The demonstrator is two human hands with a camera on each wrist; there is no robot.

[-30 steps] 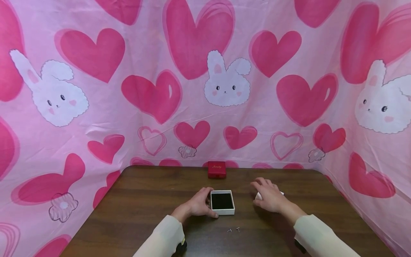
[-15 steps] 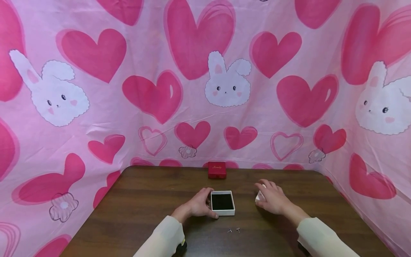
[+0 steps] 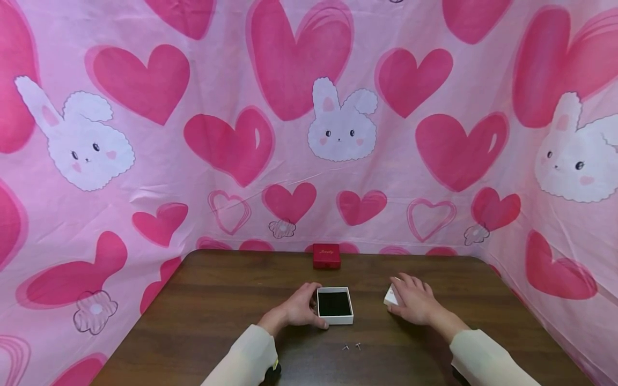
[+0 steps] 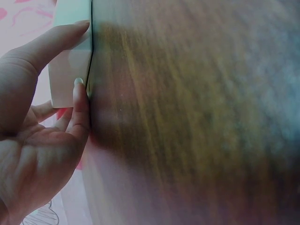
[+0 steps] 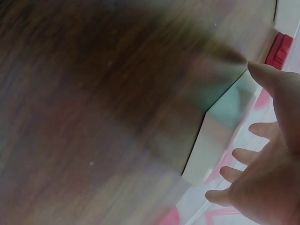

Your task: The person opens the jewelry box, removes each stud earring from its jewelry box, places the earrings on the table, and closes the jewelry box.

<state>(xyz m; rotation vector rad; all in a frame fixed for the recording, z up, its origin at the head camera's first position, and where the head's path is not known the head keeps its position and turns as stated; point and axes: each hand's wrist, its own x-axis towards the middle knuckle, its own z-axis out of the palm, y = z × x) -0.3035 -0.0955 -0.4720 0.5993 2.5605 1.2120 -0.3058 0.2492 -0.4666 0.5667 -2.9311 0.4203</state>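
A square white box (image 3: 352,319) with a black pad (image 3: 334,304) inside sits mid-table. My left hand (image 3: 298,308) holds its left side, thumb at the near corner and fingers round the far one. In the left wrist view, the thumb and a fingertip lie against the box's white wall (image 4: 70,75). To the right, a white box lid (image 3: 391,296) lies on the table, partly hidden under my right hand (image 3: 414,301). The right wrist view shows that hand's fingers (image 5: 243,156) spread and relaxed over the lid (image 5: 220,122), the thumb by its edge.
Two tiny silvery stud-like pieces (image 3: 358,346) lie on the wooden table (image 3: 232,289) in front of the white box. A small red box (image 3: 326,256) with gold lettering stands at the back edge. Pink heart-print cloth (image 3: 343,177) hangs behind and beside the table.
My right hand has set the white lid flat on the table, its fingers have loosened, and it has shifted slightly right. My left hand and the white box have stayed put.
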